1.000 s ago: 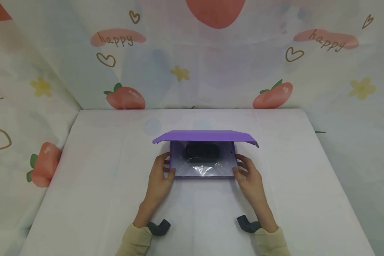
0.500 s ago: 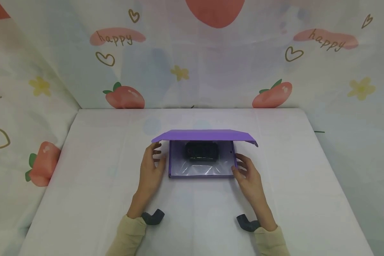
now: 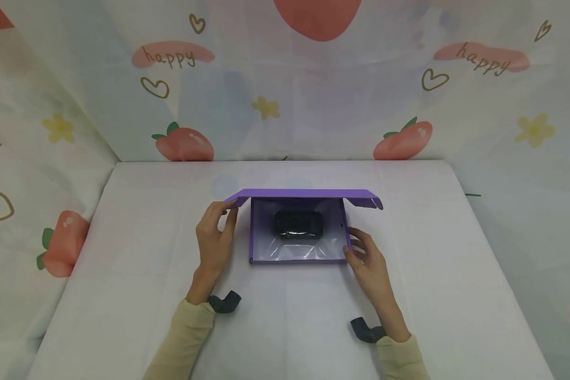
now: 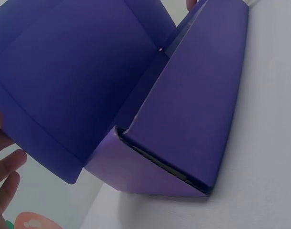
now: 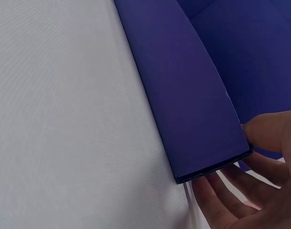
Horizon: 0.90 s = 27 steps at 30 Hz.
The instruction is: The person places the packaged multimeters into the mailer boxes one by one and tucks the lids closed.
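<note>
A purple cardboard box (image 3: 250, 232) lies on the white table with its lid (image 3: 304, 193) raised at the back. Inside it, a black rounded object (image 3: 298, 221) sits under shiny clear plastic film (image 3: 296, 250); its exact kind is unclear. My left hand (image 3: 214, 237) pinches the left side flap of the lid between thumb and fingers. In the left wrist view, part of the left fingers (image 4: 7, 167) shows beside the lid's edge. My right hand (image 3: 368, 264) holds the box's right wall, thumb over the rim and fingers along the outside, as the right wrist view shows.
White cloth covers the table (image 3: 138, 274). Printed fabric (image 3: 313, 89) with fruit, hearts and flowers hangs behind and at both sides. A dark curved piece is on the left wrist (image 3: 225, 302) and another on the right wrist (image 3: 367, 331).
My left hand has left the box's left wall, moved up and left, and taken hold of the lid's flap. The lid has tipped further back. The right hand stays in place.
</note>
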Tool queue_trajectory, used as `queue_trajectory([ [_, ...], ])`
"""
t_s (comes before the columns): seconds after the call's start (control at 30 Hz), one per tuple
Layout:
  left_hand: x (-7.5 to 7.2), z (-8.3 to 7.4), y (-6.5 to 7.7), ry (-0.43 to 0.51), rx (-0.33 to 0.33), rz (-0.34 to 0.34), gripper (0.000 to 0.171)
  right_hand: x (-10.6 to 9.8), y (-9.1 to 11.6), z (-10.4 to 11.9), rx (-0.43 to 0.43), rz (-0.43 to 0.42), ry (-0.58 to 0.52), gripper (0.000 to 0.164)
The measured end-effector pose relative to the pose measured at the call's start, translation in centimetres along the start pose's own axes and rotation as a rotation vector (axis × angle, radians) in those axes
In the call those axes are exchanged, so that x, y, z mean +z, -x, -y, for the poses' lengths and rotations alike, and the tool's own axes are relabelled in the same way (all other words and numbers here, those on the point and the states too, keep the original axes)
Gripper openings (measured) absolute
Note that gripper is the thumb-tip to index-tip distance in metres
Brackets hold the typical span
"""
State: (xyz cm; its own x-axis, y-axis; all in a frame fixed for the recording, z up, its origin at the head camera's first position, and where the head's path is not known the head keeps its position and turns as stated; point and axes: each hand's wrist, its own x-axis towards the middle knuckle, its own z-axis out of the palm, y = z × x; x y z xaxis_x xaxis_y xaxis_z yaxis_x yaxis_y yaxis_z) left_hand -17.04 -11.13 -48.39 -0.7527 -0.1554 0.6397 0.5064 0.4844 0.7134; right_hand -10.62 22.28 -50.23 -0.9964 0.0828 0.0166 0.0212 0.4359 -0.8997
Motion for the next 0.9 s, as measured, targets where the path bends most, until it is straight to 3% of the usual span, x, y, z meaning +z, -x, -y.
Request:
queue_trajectory([
  [0.2,0.1,0.3,-1.1,0.07,-0.004,-0.029,0.013,0.1,-0.1,0.0,0.0,-0.003,-0.013,0.048],
  [0.33,0.1,0.8,-1.8,0.134,-0.038,-0.004,0.011,0.1,-0.1,0.0,-0.008,-0.003,-0.02,0.047],
  [0.67,0.0,1.9,-3.2,0.46,-0.14,0.262,0.016,0.1,-0.1,-0.2,-0.034,-0.006,-0.043,0.046],
  [0.9,0.0,2.5,-3.6,0.561,-0.192,0.35,0.027,0.2,0.0,-0.2,-0.041,-0.006,-0.04,0.047],
])
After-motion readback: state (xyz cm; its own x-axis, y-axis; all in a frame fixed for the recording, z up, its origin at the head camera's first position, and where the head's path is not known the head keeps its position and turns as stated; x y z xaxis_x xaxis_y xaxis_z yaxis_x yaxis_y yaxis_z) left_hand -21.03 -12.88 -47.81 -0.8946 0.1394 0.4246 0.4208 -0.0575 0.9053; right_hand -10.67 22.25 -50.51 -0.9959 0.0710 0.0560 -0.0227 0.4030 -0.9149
